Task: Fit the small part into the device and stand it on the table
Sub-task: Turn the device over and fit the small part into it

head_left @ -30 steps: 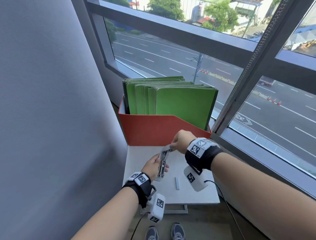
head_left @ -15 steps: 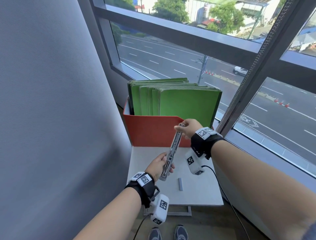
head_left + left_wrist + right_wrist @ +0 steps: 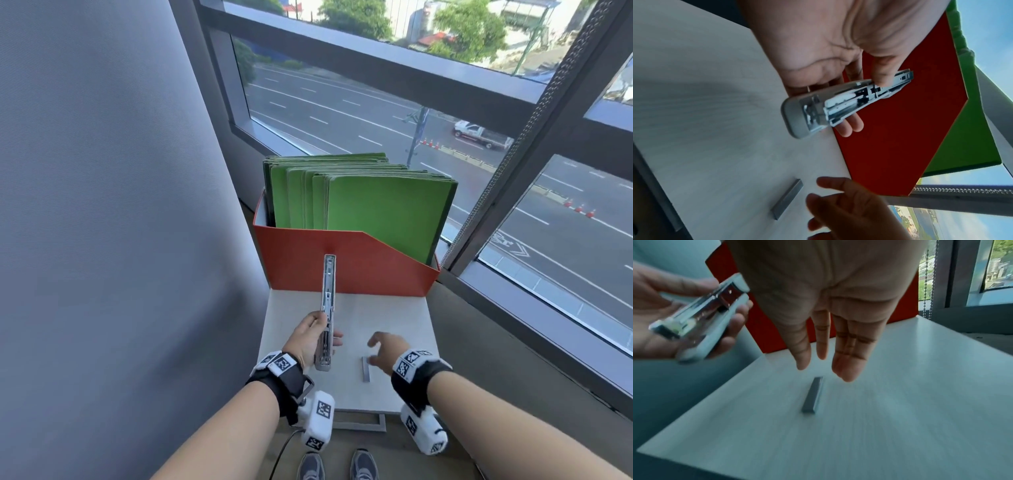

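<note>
A grey stapler (image 3: 327,315) is swung wide open, its metal rail pointing away from me, and my left hand (image 3: 313,337) grips its lower half above the small white table (image 3: 394,315). The left wrist view shows the stapler (image 3: 830,104) with its bare channel, thumb and fingers curled round it. A grey strip of staples (image 3: 366,369) lies flat on the table near the front edge. My right hand (image 3: 382,347) hovers just above the strip with straight, spread fingers (image 3: 846,366) and holds nothing. The strip of staples (image 3: 812,395) lies right below those fingertips, apart from them.
An orange file box (image 3: 359,267) full of green folders (image 3: 376,202) stands at the back of the table. A grey wall (image 3: 102,205) is close on the left, a window frame (image 3: 513,144) with a bead cord on the right. My shoes (image 3: 337,466) show below the table edge.
My right hand has let go of the stapler's top and dropped down to just over the staple strip. The stapler's arm now stands swung fully open in my left hand.
</note>
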Demonstrator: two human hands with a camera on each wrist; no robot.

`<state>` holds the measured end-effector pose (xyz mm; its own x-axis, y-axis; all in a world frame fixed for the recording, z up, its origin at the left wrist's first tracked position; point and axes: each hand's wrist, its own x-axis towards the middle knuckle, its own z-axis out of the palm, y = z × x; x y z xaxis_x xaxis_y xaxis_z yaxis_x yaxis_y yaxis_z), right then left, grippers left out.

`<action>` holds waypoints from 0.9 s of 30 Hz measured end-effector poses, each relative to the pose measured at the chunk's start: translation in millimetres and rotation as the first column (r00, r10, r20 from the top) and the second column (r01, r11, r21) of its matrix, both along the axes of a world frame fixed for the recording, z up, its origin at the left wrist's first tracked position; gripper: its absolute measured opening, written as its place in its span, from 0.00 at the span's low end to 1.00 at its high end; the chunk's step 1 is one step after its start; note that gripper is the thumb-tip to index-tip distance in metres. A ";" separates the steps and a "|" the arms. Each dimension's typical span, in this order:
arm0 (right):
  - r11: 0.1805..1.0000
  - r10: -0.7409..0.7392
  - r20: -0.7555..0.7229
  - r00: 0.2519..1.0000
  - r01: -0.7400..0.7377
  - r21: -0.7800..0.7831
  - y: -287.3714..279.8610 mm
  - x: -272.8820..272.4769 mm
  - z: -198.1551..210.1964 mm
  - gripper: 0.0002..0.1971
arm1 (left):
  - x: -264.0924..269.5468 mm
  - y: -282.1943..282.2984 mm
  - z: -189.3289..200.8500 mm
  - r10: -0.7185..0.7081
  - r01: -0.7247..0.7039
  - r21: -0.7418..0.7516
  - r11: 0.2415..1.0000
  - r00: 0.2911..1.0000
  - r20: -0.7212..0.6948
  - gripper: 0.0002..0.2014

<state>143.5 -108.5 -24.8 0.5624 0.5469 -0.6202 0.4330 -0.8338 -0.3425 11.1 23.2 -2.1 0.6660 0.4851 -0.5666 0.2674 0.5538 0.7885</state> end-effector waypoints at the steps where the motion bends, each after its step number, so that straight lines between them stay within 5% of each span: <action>1: 1.000 0.013 -0.001 1.000 -0.013 -0.016 -1.0 -4.7 -6.6 0.20 | -1.3 1.0 0.0 0.017 -0.017 -0.010 1.000 1.000 0.003 0.08; 8: 0.993 0.087 0.071 0.994 -0.081 -0.081 13.0 -21.4 -27.7 0.25 | -10.1 7.0 -1.6 0.109 -0.109 -0.069 0.992 0.994 -0.005 0.08; 18: 0.993 0.099 0.069 0.993 -0.094 -0.074 16.5 -30.7 -26.8 0.16 | -14.7 8.9 2.0 0.144 -0.144 -0.070 0.987 0.990 -0.013 0.08; 23: 0.987 -0.066 -0.027 0.997 0.069 0.144 19.6 -21.4 4.3 0.05 | -15.4 7.2 6.3 0.157 -0.157 -0.062 0.986 0.988 -0.005 0.08; 27: 0.825 -0.228 -0.251 0.941 0.324 0.463 40.4 -20.0 46.0 0.10 | -13.7 4.7 8.7 0.176 -0.176 -0.057 0.983 0.984 -0.007 0.08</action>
